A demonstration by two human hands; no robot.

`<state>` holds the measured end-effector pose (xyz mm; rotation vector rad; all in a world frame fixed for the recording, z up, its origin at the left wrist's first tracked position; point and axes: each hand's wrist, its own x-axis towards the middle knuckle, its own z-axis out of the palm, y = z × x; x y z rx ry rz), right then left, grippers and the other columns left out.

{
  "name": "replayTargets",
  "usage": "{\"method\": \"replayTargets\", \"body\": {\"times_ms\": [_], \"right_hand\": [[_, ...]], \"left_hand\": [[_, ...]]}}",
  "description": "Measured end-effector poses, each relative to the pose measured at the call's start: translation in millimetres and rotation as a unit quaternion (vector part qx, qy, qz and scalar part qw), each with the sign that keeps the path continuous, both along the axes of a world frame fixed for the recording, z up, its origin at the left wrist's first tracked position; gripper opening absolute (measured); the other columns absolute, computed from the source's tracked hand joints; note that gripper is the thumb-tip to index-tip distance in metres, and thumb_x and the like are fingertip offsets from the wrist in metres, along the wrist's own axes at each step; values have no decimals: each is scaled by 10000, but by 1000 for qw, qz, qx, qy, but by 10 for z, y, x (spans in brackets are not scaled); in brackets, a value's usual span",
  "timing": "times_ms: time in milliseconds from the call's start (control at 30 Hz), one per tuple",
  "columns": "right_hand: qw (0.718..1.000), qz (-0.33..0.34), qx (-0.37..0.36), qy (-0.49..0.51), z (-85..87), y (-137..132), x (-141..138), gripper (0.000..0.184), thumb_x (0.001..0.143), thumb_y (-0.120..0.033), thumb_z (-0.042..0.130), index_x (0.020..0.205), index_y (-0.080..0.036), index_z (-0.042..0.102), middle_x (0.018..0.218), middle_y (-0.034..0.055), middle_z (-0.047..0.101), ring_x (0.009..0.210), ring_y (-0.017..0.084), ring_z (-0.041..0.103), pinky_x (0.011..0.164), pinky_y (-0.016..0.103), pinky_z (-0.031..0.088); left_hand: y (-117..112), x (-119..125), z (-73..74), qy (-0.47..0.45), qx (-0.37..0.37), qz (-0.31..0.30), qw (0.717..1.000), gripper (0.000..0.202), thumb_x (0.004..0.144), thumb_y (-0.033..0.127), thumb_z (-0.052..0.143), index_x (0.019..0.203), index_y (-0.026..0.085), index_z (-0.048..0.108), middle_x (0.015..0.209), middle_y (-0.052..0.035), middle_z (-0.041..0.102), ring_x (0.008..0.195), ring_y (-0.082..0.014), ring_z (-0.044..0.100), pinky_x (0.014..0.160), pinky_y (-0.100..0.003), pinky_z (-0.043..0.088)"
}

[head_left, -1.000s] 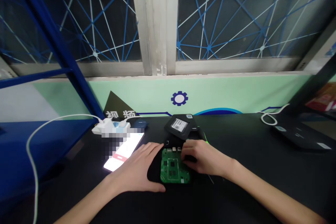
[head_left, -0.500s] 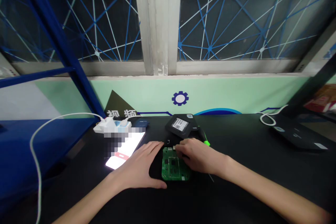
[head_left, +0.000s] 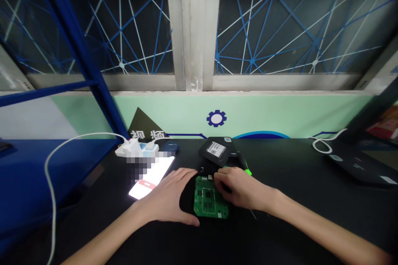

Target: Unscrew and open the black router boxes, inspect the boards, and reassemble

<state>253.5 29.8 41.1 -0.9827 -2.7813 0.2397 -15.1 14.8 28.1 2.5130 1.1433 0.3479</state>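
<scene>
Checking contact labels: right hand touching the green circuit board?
Cannot tell. In the head view, the right hand overlaps the right side of the green circuit board, hiding any contact or gap.

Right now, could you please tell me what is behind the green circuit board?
Behind the green circuit board, toward the wall, a black labelled piece partly covers a second black piece. The right hand hides the board's far right corner.

A green circuit board point(head_left: 208, 209) is lying face-up on the black table point(head_left: 287, 161). Several dark chips point(head_left: 209, 195) are sitting within a pale rectangular outline, and small light-coloured connectors point(head_left: 204, 178) are lining the board's far edge.
</scene>
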Motion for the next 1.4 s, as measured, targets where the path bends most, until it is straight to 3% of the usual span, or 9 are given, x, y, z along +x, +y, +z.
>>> {"method": "replayTargets", "body": {"times_ms": [400, 600, 833, 1067, 1267, 1400], "right_hand": [[992, -8, -53, 114, -86, -51, 98, 206, 758, -6, 540, 785, -202, 482, 805, -2, 571, 709, 143, 529, 645, 242, 374], [973, -13, -96, 208, -181, -77, 152, 241, 767, 17, 528, 773, -210, 448, 842, -1, 587, 715, 137, 519, 630, 240, 381], [919, -48, -147, 363, -95, -83, 238, 291, 910, -149, 575, 704, -215, 380, 921, 43, 629, 814, 166, 581, 749, 296, 461], [864, -82, -191, 458, -70, -69, 261, 378, 923, -318, 630, 683, -220, 355, 876, 53, 610, 800, 175, 574, 708, 299, 479], [826, -92, -173, 529, -105, -74, 284, 397, 903, -320, 667, 681, -219, 353, 845, 28, 547, 689, 139, 477, 592, 262, 411], [815, -85, -179, 545, -124, -78, 288, 374, 900, -294, 679, 696, -215, 375, 853, 19, 531, 685, 134, 459, 579, 254, 384]], "left_hand": [[-12, 18, -27, -24, 2, -4, 1000, 1059, 551, 579, 894, 1451, 282, 421, 1462, -96, 483, 1338, -375, 443, 1107, -517, 363], [-14, -8, -54, -24, -7, 12, 1000, 1103, 569, 687, 838, 1487, 264, 396, 1503, -126, 441, 1366, -411, 407, 1113, -560, 345], [-12, -40, -63, -22, 0, 20, 1000, 1094, 572, 674, 847, 1487, 278, 395, 1506, -105, 441, 1336, -398, 448, 1090, -540, 395], [4, -26, -55, -9, 1, 17, 1000, 1136, 581, 678, 835, 1527, 276, 351, 1516, -120, 431, 1345, -424, 437, 1088, -563, 388], [8, -35, -41, -14, 3, 10, 1000, 1102, 602, 674, 829, 1521, 295, 354, 1516, -109, 429, 1344, -412, 444, 1095, -561, 385], [6, -37, -31, -9, 1, 12, 1000, 1076, 614, 675, 822, 1510, 289, 370, 1512, -113, 434, 1337, -410, 453, 1086, -560, 397]]}}
